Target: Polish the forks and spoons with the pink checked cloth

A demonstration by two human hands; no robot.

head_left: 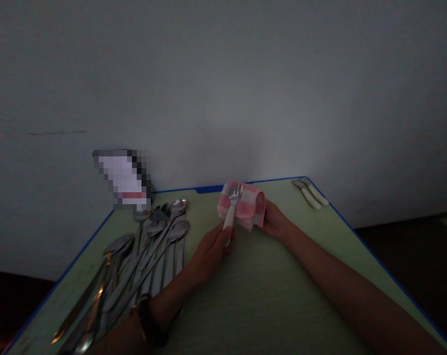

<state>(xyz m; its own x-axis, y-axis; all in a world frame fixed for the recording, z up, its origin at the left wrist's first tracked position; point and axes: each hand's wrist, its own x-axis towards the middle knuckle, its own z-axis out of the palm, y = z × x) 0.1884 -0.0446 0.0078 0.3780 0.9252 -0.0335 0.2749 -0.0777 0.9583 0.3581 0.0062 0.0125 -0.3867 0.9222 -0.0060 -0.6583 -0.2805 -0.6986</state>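
Note:
My left hand (213, 249) is closed round the white handle of a small fork (232, 207), whose tines point away from me and rest against a pink and white checked cloth (247, 204). My right hand (275, 222) grips that folded cloth from the right side, holding it bunched just above the pale green table (267, 296). A dark band sits on my left wrist.
Several long metal spoons and other cutlery (145, 246) lie spread over the table's left part. Two white-handled utensils (311, 192) lie at the far right corner. The table has a blue edge. A grey wall stands behind. A blurred object (123, 178) stands at the back left.

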